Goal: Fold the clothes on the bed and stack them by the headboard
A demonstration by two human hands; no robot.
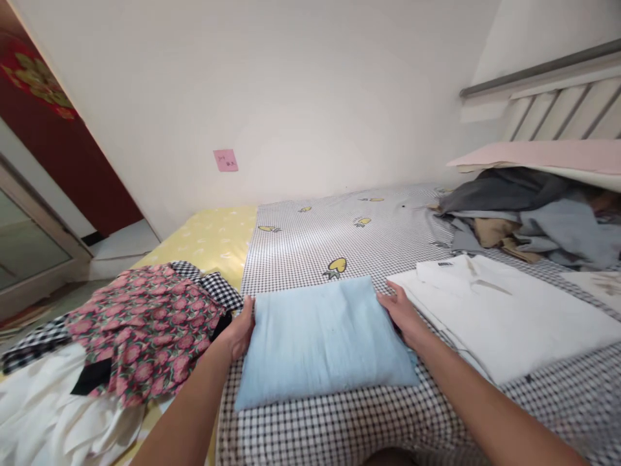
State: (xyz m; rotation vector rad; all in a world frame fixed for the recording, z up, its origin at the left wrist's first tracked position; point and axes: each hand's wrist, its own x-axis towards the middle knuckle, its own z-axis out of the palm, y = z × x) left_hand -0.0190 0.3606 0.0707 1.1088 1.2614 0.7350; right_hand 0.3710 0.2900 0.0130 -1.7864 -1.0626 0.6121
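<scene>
A folded light blue cloth (320,340) lies flat on the checked bedsheet (339,239) in front of me. My left hand (239,330) presses against its left edge, fingers tucked at the side. My right hand (402,314) grips its right edge near the far corner. Both hands hold the folded cloth between them.
A folded white shirt (499,310) lies to the right. A heap of grey, blue and tan clothes (524,217) sits at the back right under a pink board (543,155). A floral garment (145,323) and white cloth (43,408) pile at the left.
</scene>
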